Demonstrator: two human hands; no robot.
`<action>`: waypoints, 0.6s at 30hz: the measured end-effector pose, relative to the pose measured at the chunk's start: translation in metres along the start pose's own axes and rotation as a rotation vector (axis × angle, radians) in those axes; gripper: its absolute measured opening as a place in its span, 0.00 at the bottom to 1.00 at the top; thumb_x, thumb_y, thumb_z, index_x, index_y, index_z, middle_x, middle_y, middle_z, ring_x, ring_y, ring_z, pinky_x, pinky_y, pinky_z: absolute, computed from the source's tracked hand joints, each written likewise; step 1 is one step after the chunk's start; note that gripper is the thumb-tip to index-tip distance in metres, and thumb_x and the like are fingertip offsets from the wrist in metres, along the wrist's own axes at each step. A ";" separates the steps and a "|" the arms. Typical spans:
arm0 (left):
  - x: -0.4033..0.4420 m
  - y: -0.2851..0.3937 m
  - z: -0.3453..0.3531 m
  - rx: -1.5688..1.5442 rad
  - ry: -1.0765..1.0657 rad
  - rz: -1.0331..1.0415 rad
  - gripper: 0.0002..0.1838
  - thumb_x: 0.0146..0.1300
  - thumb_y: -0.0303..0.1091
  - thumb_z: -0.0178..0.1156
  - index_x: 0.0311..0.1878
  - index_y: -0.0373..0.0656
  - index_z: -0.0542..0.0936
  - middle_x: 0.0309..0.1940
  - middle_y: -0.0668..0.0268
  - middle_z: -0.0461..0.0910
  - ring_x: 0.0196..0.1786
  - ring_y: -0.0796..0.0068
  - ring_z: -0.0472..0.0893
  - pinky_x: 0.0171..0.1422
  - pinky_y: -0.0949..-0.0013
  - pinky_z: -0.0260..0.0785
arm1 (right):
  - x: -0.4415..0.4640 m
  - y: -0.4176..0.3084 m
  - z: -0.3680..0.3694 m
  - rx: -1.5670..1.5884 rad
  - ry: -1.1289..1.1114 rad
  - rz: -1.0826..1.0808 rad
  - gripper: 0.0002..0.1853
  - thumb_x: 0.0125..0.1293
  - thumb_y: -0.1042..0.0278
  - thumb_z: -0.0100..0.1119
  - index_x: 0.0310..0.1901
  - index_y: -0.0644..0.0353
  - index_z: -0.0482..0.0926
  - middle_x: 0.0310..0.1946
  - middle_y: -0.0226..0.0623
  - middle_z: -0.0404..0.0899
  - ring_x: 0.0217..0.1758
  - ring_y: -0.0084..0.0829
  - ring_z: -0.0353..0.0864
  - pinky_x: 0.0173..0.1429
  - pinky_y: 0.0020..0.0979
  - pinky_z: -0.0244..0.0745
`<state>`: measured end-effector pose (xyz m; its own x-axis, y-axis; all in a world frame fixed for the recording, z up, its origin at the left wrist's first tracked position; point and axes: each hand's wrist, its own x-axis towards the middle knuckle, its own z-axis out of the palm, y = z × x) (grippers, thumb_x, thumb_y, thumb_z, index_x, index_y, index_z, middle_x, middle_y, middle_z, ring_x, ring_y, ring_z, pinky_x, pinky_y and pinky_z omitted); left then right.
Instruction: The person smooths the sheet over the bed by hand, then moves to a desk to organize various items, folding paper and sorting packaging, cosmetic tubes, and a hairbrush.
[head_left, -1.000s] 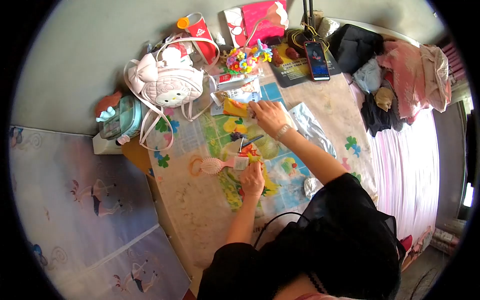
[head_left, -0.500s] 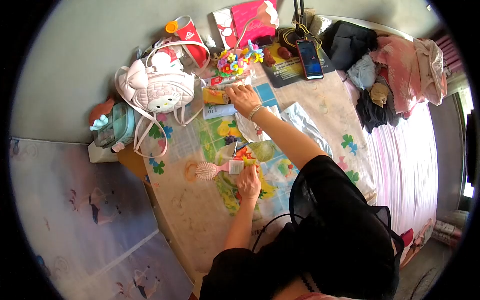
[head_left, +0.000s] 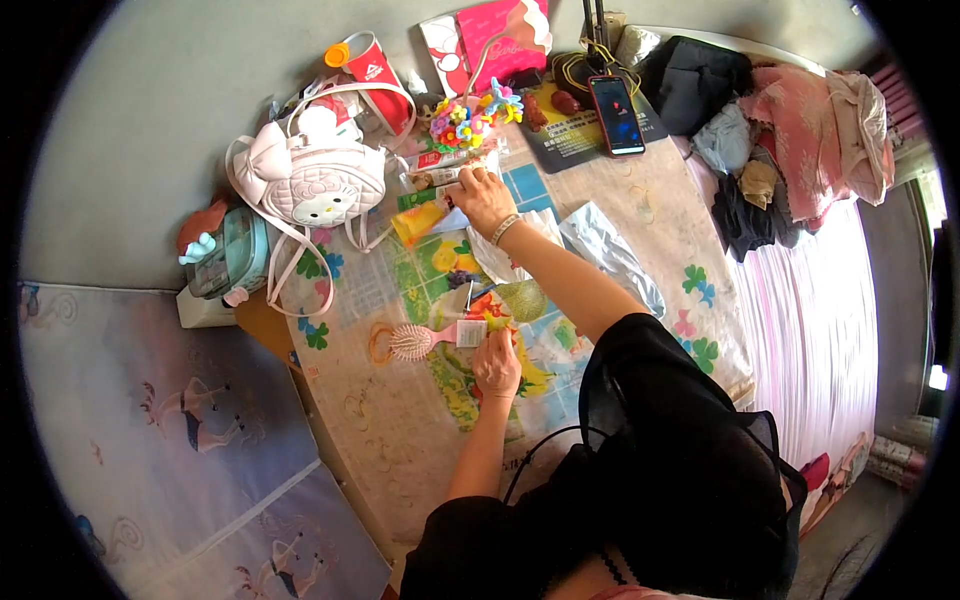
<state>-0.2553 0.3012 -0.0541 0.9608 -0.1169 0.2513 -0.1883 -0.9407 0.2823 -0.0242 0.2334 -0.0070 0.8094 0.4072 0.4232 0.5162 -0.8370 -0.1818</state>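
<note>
My left hand [head_left: 497, 365] is closed at the handle end of a pink hairbrush [head_left: 411, 342], whose bristles face up. A small white label [head_left: 471, 333] lies across the handle beside my fingertips. Farther up the table, my right hand [head_left: 485, 203] grips a yellow and pale-blue packet [head_left: 418, 223] by its right end; the packet is tilted. Just below that hand lies a white plastic bag [head_left: 500, 258], partly under my wrist. A silvery bag [head_left: 612, 258] rests to the right of my forearm. A brown hair tie [head_left: 381, 342] sits left of the brush head.
A pale pink handbag [head_left: 325, 190] stands at the left with its strap hanging on the table. Behind are a red cup [head_left: 380, 85], colourful flowers [head_left: 465, 122] and a pink Barbie bag [head_left: 500, 50]. A phone [head_left: 617, 118] leans at the back right, near heaped clothes [head_left: 800, 140].
My right hand has shifted the yellow and pale-blue packet, which now sits crumpled and slanted, uncovering another packet behind it. My left hand and the hairbrush have stayed in place.
</note>
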 end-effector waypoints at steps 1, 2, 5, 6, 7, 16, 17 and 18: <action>0.000 0.000 0.000 0.001 0.000 0.000 0.05 0.50 0.27 0.50 0.32 0.43 0.67 0.24 0.65 0.68 0.29 0.67 0.70 0.33 0.67 0.64 | 0.002 0.001 0.000 -0.035 0.034 -0.017 0.06 0.47 0.70 0.50 0.30 0.54 0.74 0.34 0.35 0.65 0.41 0.33 0.67 0.43 0.31 0.66; 0.000 0.001 -0.002 0.001 0.003 0.008 0.05 0.50 0.27 0.50 0.32 0.43 0.67 0.24 0.65 0.68 0.29 0.66 0.70 0.33 0.67 0.64 | 0.003 0.001 0.000 -0.070 0.069 -0.034 0.05 0.48 0.69 0.49 0.26 0.55 0.75 0.34 0.35 0.66 0.39 0.33 0.68 0.43 0.32 0.65; 0.001 0.000 -0.003 -0.012 0.011 0.018 0.06 0.49 0.27 0.51 0.32 0.43 0.67 0.24 0.65 0.68 0.29 0.66 0.71 0.33 0.67 0.64 | 0.008 -0.004 0.000 -0.079 0.089 0.071 0.04 0.48 0.69 0.49 0.23 0.57 0.74 0.32 0.35 0.67 0.39 0.33 0.68 0.41 0.33 0.64; 0.001 0.000 -0.003 -0.027 0.015 0.020 0.06 0.49 0.27 0.51 0.32 0.43 0.67 0.24 0.65 0.68 0.29 0.66 0.71 0.33 0.67 0.64 | 0.008 -0.005 0.001 -0.078 0.087 0.071 0.04 0.48 0.69 0.49 0.23 0.57 0.74 0.32 0.35 0.67 0.39 0.33 0.68 0.41 0.33 0.64; 0.001 0.000 -0.003 -0.026 0.013 0.019 0.06 0.49 0.27 0.51 0.32 0.43 0.67 0.24 0.65 0.68 0.29 0.66 0.71 0.33 0.67 0.64 | 0.008 -0.005 0.003 -0.122 0.026 0.111 0.04 0.48 0.70 0.49 0.26 0.57 0.73 0.32 0.36 0.67 0.37 0.33 0.69 0.40 0.33 0.66; 0.000 -0.002 -0.004 -0.017 0.028 0.008 0.07 0.49 0.27 0.51 0.33 0.44 0.68 0.23 0.65 0.68 0.28 0.66 0.71 0.31 0.67 0.64 | 0.009 0.000 0.015 -0.186 0.003 0.171 0.09 0.50 0.71 0.49 0.36 0.59 0.69 0.35 0.41 0.68 0.37 0.36 0.74 0.39 0.35 0.70; 0.001 -0.002 -0.005 -0.020 0.011 0.014 0.07 0.49 0.27 0.51 0.33 0.44 0.68 0.23 0.65 0.68 0.28 0.66 0.71 0.31 0.67 0.64 | 0.007 0.002 0.006 -0.128 -0.017 0.156 0.10 0.50 0.71 0.50 0.36 0.59 0.69 0.35 0.40 0.69 0.37 0.36 0.74 0.39 0.35 0.70; 0.001 -0.001 -0.005 -0.027 -0.009 0.021 0.07 0.50 0.28 0.52 0.34 0.44 0.68 0.23 0.65 0.68 0.27 0.66 0.71 0.31 0.67 0.64 | 0.003 0.004 -0.006 -0.073 -0.042 0.144 0.11 0.49 0.70 0.52 0.37 0.59 0.69 0.36 0.39 0.69 0.38 0.36 0.73 0.39 0.35 0.70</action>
<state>-0.2547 0.3038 -0.0499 0.9584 -0.1395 0.2488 -0.2136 -0.9291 0.3019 -0.0208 0.2291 -0.0013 0.8852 0.2949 0.3597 0.3737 -0.9114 -0.1725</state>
